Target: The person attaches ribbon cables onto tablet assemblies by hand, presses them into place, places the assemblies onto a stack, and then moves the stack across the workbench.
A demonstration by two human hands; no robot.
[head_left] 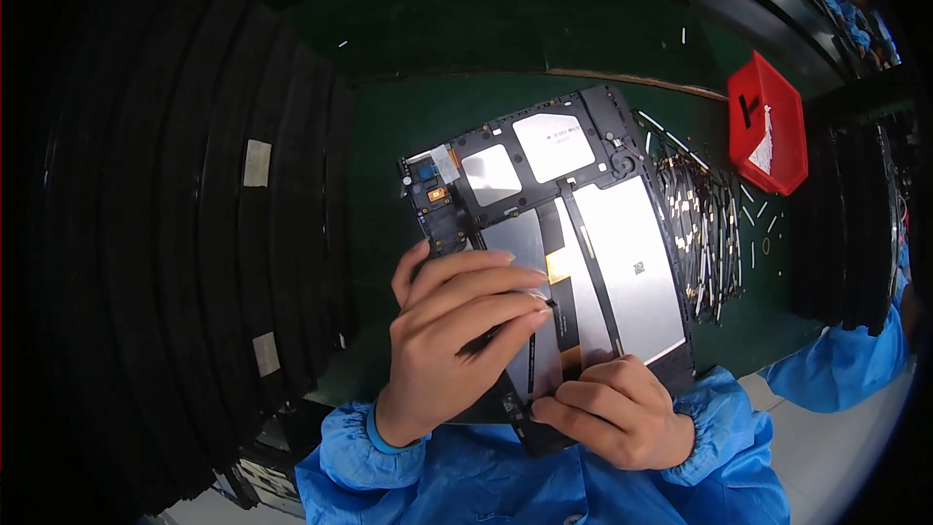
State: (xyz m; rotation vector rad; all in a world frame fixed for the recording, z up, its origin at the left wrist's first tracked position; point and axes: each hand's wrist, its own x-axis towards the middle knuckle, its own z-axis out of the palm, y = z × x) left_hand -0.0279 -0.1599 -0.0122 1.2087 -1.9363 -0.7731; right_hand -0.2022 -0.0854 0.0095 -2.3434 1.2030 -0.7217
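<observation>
An opened tablet (632, 262), its silver battery plates and dark frame showing, lies tilted in front of me. My left hand (457, 331) is over its left side, thumb and fingertips pinched on the small dark end of a thin black strip (532, 362). The strip runs down over a silver plate toward my right hand (622, 413). At the tablet's lower edge, the right fingers are curled, thumb and forefinger pressed on the strip's lower end; their grip is partly hidden. An orange-gold tape patch (558, 265) shows beside the left fingertips.
Right of the tablet lies a pile of thin dark strips (700, 233) with pale ends. Beyond it stands a red bin (789, 146) holding white pieces. Tall rows of black panels (194, 233) line the left; another black stack (855, 224) stands at right. A blue sleeve (846, 365) shows nearby.
</observation>
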